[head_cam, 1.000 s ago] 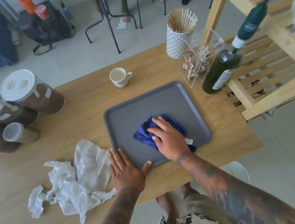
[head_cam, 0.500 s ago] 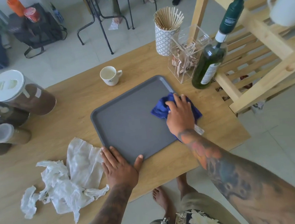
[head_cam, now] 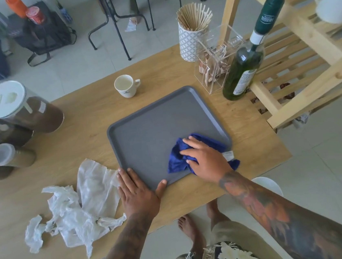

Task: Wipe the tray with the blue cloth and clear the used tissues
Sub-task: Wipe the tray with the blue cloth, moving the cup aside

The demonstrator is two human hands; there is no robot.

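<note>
We see a grey tray (head_cam: 155, 127) lying flat on the wooden desk (head_cam: 79, 122). The right hand (head_cam: 206, 160) rests on the bunched blue cloth (head_cam: 176, 159), fingers spread and fairly straight, pressing it down at the tray's 5 o'clock corner; part of the cloth spills over the rim there. The left hand (head_cam: 136, 191) lies flat at the tray's 7 o'clock corner, fingers straight, thumb along the near rim. Crumpled white tissues (head_cam: 79, 212) lie on the desk at 9 o'clock from the left hand, touching it. Beyond the tray at 12 o'clock stands a white cup (head_cam: 126, 87). At 2 o'clock stands a green bottle (head_cam: 242, 74), just beside a clear box (head_cam: 215, 69) of wooden sticks. Jars (head_cam: 21, 110) stand at the tray's 9 o'clock, well apart from it.
</note>
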